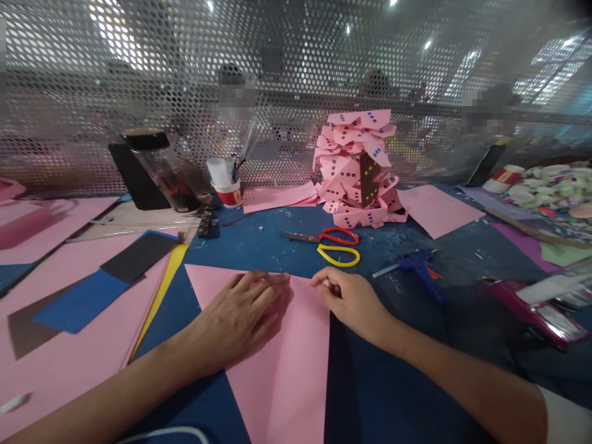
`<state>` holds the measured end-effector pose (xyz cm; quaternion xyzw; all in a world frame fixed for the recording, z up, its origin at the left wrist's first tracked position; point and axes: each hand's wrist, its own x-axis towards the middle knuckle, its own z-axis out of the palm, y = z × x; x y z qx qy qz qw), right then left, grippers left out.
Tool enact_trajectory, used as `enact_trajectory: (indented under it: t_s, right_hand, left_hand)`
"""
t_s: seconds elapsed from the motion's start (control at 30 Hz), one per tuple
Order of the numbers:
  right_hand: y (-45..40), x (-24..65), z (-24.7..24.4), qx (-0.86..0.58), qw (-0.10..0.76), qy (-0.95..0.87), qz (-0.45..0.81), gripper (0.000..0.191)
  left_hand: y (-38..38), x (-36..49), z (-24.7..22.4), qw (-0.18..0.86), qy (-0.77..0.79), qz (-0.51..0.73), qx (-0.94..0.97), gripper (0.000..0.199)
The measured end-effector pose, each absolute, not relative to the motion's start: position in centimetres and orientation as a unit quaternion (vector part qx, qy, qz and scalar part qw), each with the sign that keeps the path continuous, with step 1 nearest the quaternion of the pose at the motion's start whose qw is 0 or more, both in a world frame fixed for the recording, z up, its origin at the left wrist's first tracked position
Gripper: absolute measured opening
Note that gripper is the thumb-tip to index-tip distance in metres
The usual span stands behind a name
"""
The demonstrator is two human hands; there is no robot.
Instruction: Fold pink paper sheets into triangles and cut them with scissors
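Well, the pink sheet [296, 357] lies nearer than the scissors [320, 239], its near end cut off, its far right corner behind the right hand [350, 300]. Blue tabletop [393, 394] opens along the sheet's right edge, nearer than the scissors. The left hand [247, 308] rests flat on the sheet, fingers loosely extended; the right curls at the far edge, thumb and forefinger together, whether pinching paper I can't tell.

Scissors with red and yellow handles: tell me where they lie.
In the head view, the scissors lie just right of centre on the blue tabletop, beyond the right hand, with the blue glue gun to their right.
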<state>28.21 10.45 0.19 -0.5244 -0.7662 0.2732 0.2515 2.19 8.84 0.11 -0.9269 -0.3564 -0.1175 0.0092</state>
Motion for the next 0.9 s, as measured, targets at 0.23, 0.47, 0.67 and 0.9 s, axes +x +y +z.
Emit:
enact_trajectory:
  t_s: [0.23,0.47,0.67,0.9]
  right_hand:
    - [10.39,28.06,0.40,-0.526,0.244,-0.769,0.269,0.021]
    - [10.19,28.11,0.41,-0.522,0.243,-0.770,0.275,0.021]
    - [10.11,28.27,0.27,-0.524,0.266,-0.757,0.287,0.019]
    - [10.50,28.46,0.25,-0.517,0.309,-0.736,0.308,0.014]
  left_hand:
    - [8.89,2.17,0.08,0.002,-0.357,-0.113,-0.927,0.036]
    - [8.80,2.23,0.28,0.005,-0.361,-0.113,-0.926,0.038]
    - [8.86,2.16,0.17,-0.002,-0.356,-0.127,-0.926,0.037]
    - [8.67,1.54,0.16,-0.024,-0.339,-0.175,-0.924,0.045]
